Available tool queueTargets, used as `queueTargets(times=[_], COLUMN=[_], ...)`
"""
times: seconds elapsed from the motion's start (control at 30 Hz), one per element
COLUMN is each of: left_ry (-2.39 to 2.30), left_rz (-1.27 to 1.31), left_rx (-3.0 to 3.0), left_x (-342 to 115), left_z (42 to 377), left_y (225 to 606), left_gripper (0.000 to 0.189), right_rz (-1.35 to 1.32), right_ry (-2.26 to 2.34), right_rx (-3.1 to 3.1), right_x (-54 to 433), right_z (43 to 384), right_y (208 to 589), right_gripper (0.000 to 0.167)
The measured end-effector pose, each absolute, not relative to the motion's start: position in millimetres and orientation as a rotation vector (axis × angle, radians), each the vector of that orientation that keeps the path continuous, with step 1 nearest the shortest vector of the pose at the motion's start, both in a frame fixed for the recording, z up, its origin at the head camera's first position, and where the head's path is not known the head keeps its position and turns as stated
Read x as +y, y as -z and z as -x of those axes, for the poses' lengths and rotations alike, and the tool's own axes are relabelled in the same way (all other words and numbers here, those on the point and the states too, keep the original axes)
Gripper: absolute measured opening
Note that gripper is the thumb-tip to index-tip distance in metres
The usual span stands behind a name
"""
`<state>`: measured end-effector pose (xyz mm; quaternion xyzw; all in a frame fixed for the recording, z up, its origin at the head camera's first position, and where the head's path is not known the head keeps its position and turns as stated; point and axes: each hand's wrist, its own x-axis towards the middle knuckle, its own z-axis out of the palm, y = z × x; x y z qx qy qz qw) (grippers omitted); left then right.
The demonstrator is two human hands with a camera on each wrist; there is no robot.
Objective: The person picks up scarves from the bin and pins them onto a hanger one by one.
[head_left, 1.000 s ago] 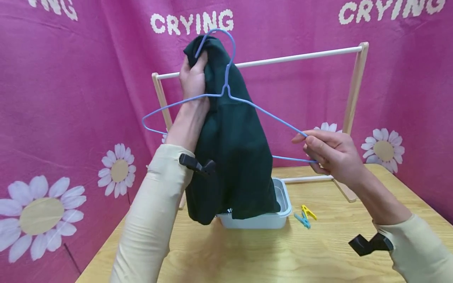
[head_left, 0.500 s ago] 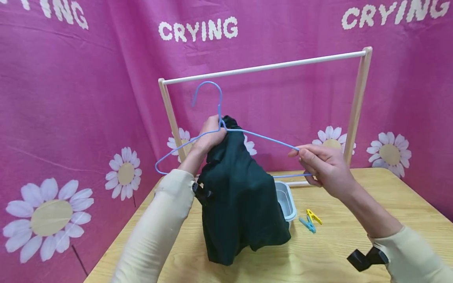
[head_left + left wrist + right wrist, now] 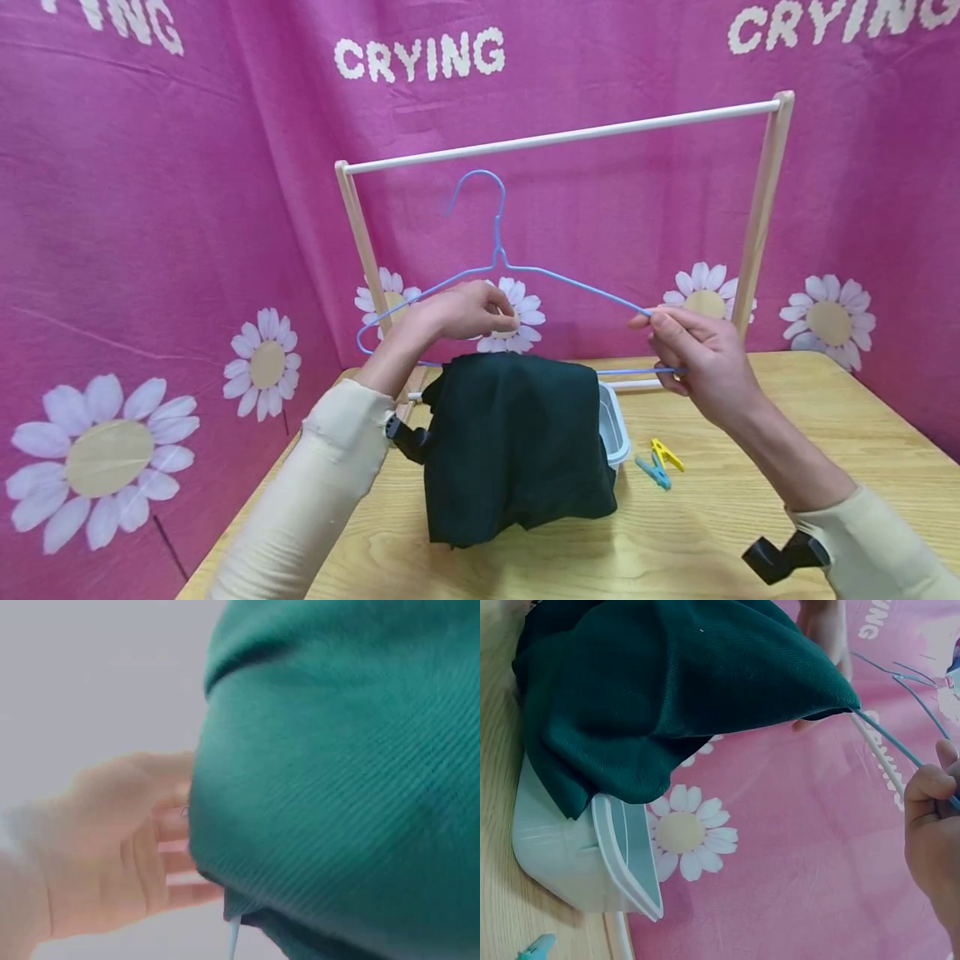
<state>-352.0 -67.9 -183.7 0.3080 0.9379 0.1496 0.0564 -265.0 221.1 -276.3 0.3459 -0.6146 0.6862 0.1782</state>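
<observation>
A blue wire hanger [image 3: 577,282] stands upright in the air, hook at the top. My right hand [image 3: 693,350] pinches its right end between thumb and fingers. Over the hanger's lower bar hangs a dark green cloth [image 3: 517,450], its front falling before the tub. My left hand [image 3: 472,310] is just above the cloth's top fold, inside the hanger's frame, fingers loosely bent with nothing in them. In the left wrist view the green cloth [image 3: 330,780] covers the fingertips of that hand. From the right wrist view, the cloth [image 3: 675,682] slopes down from the bar.
A pale grey-blue plastic tub [image 3: 615,425] sits behind the cloth, mostly hidden. Right of it lie a yellow clothespin [image 3: 666,454] and a blue clothespin [image 3: 654,472] on the wooden table [image 3: 712,517]. A drying rack with a white rod [image 3: 562,136] stands behind, before a pink curtain [image 3: 630,58].
My left hand held the cloth up high, lowered it through the hanger, then let go. The cloth now lies over the lower bar. The right hand keeps its grip on the hanger.
</observation>
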Motion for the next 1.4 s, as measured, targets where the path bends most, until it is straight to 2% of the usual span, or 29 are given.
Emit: queueTargets(times=[0.13,0.33,0.4,0.57,0.8,1.2,1.3,1.4], left_ry=[-0.433,-0.324,-0.262,-0.156,-0.382,-0.821,-0.797,-0.731], left_rz=[-1.188,-1.345,-1.41,-1.615,-1.715,-1.916,-1.893,-1.762], left_rx=[2.762,2.826,2.865,2.951,2.992,3.111,3.099,3.081], left_x=[-69.9,-77.2,-80.3,-85.9,-90.7,-92.2,-87.0,-82.6], left_z=[330.3,305.3,303.0,304.5,311.0,331.3,333.5,334.6], left_y=[184.1,193.0,196.6,204.3,200.6,192.6,192.4,192.6], left_gripper=[0.027,0.052,0.055,0.038,0.015,0.018,0.019,0.021], right_rz=[-0.954,-0.903,-0.901,-0.933,-1.044,-1.078,-1.117,-1.115], right_ry=[-1.948,-1.991,-2.0,-2.024,-2.048,-1.961,-1.976,-1.985], right_rx=[-1.711,-1.644,-1.628,-1.602,-1.604,-1.8,-1.794,-1.711], right_x=[223.4,222.2,221.8,219.2,217.7,222.8,222.8,221.5], right_z=[265.6,261.9,260.6,261.8,264.1,261.8,260.1,257.5], right_y=[276.6,269.2,268.4,267.8,267.2,272.8,272.6,271.3], right_gripper=[0.023,0.023,0.023,0.024,0.027,0.029,0.031,0.03])
